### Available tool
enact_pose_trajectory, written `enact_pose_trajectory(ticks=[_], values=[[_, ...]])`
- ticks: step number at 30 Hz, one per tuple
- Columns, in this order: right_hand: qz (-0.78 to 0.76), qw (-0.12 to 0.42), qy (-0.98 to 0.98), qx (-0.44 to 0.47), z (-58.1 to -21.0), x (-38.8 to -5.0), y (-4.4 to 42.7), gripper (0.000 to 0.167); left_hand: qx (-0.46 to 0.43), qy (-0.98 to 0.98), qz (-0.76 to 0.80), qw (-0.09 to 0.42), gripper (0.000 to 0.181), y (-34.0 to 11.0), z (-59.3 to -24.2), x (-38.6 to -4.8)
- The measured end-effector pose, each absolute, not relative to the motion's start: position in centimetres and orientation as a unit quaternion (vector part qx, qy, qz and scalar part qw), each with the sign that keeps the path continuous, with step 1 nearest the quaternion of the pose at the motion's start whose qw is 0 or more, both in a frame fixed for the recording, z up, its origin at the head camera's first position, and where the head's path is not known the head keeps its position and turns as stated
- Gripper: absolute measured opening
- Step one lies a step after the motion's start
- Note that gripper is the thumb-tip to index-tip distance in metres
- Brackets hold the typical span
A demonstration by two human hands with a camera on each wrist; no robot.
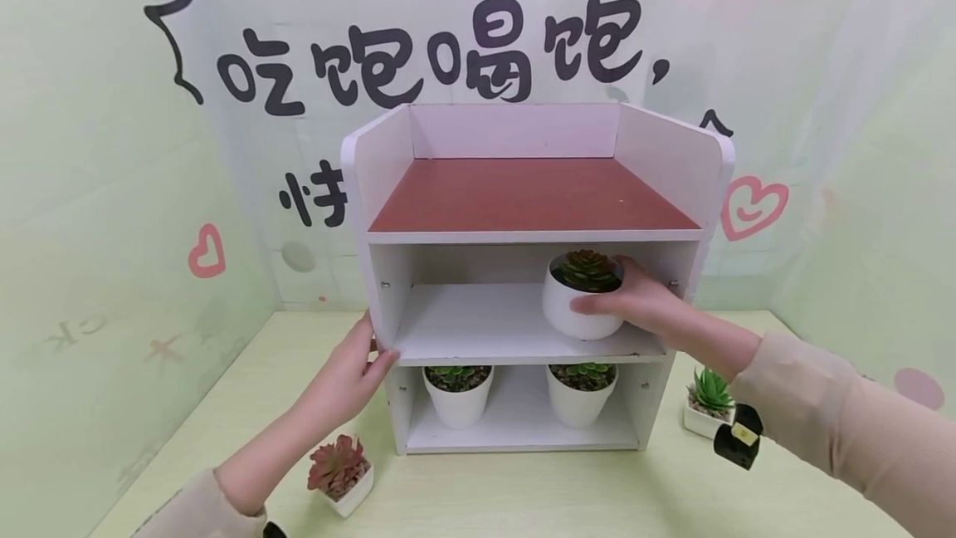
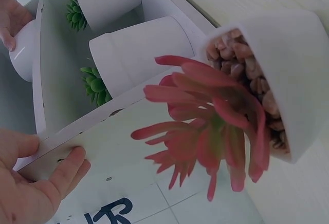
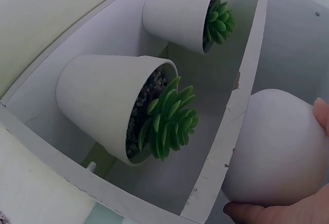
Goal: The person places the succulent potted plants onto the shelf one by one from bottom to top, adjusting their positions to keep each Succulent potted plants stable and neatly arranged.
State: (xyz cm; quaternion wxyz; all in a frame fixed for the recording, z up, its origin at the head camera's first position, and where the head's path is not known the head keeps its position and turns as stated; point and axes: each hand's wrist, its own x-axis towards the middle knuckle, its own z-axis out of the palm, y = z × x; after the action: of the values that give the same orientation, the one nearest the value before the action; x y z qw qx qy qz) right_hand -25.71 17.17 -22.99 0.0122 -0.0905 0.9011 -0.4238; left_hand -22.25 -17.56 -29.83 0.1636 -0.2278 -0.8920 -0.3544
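My right hand (image 1: 644, 299) holds a rounded white pot with a dark green, red-tipped succulent (image 1: 587, 270) at the right of the middle compartment of a white shelf unit (image 1: 459, 320). Thumb and fingers curve round the pot's side; whether its base touches the board cannot be told. With my left hand (image 1: 353, 365) I grip the unit's left side panel, thumb at the front edge and fingers on the outer face. On the lower level stand two white pots with green succulents, the left pot (image 1: 459, 401) and the right pot (image 1: 582, 398).
A red succulent in a square white pot (image 1: 349, 484) stands on the table by my left forearm. Right of the unit is a spiky green plant in a white pot (image 1: 708, 420). The unit's top has a reddish-brown board (image 1: 530, 193) with raised white walls.
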Motion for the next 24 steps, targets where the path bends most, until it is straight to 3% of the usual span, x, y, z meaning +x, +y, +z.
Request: enact_pose_trajectory(ticks=[17,24], values=[[-0.452,0.02,0.889,-0.071,-22.9,-25.5,16.9,0.1,-0.225,-0.892,-0.355,0.163,0.06,-17.6,-29.7,-22.2],[-0.431,0.014,0.9,-0.058,-22.7,-24.5,16.7,0.113,-0.23,-0.892,-0.354,0.164,0.06,-17.6,-29.7,-22.2]])
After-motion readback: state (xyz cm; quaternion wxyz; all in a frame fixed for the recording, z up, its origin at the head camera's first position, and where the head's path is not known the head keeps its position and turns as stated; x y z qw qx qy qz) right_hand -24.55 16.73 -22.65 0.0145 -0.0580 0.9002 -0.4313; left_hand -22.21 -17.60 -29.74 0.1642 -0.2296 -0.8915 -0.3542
